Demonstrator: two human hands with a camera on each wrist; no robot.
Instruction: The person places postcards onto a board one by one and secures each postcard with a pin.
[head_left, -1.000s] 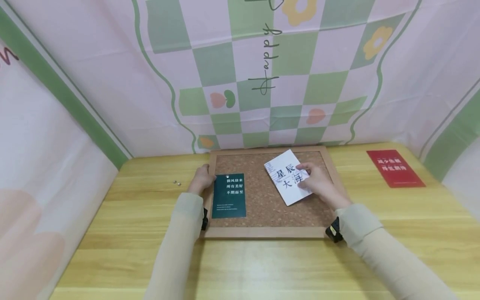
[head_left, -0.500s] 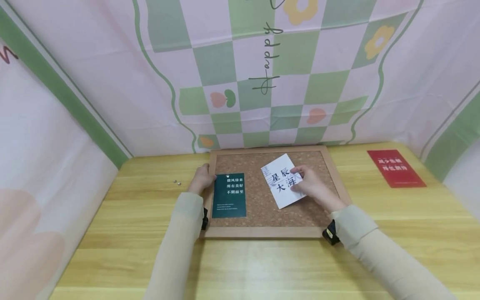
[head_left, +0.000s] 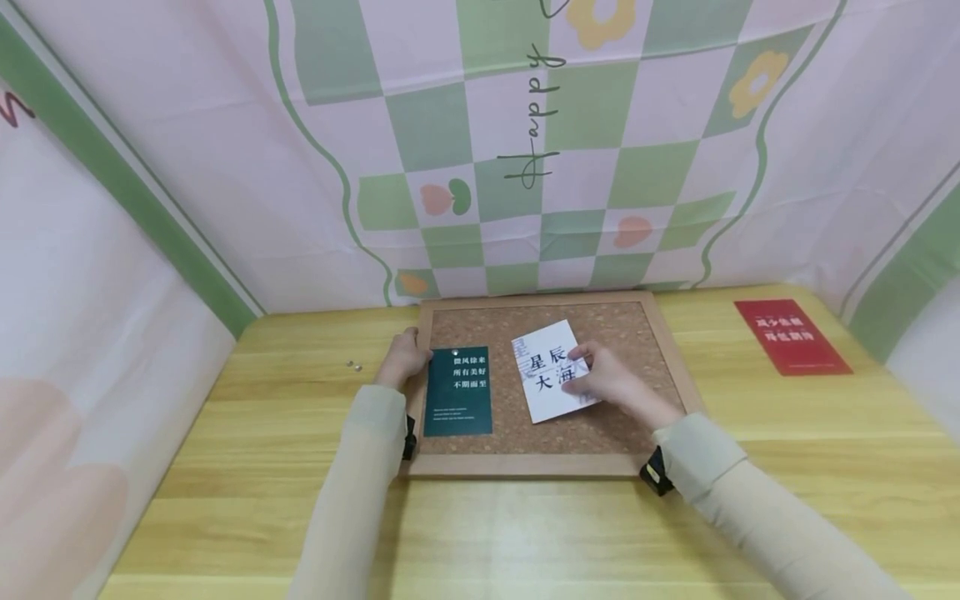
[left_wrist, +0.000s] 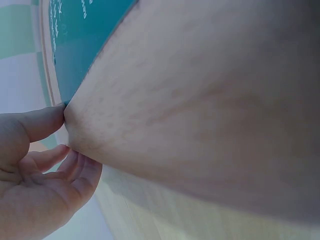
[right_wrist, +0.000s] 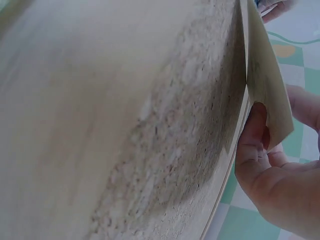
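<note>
A cork board (head_left: 510,437) in a light wooden frame leans close to the back wall. My left hand (head_left: 407,358) grips its left side; in the left wrist view the thumb (left_wrist: 47,122) lies on the front and the other fingers curl round the edge. A dark green card (head_left: 458,404) with white writing lies along the board's left part, a small silvery pin (head_left: 454,352) at its top. My right hand (head_left: 603,377) pinches a white card (head_left: 542,400) with black characters by its right edge, slightly tilted, over the middle of the cork. The right wrist view shows this card's back (right_wrist: 267,85).
A red card (head_left: 793,337) with white writing lies on the wooden table (head_left: 525,542) to the right of the board. Two small silvery pins (head_left: 355,365) lie left of my left hand. A checkered cloth (head_left: 502,108) hangs behind the board.
My right hand has carried the white card left and a little toward me, nearer the green card, and the card has turned more upright. The left hand has stayed put.
</note>
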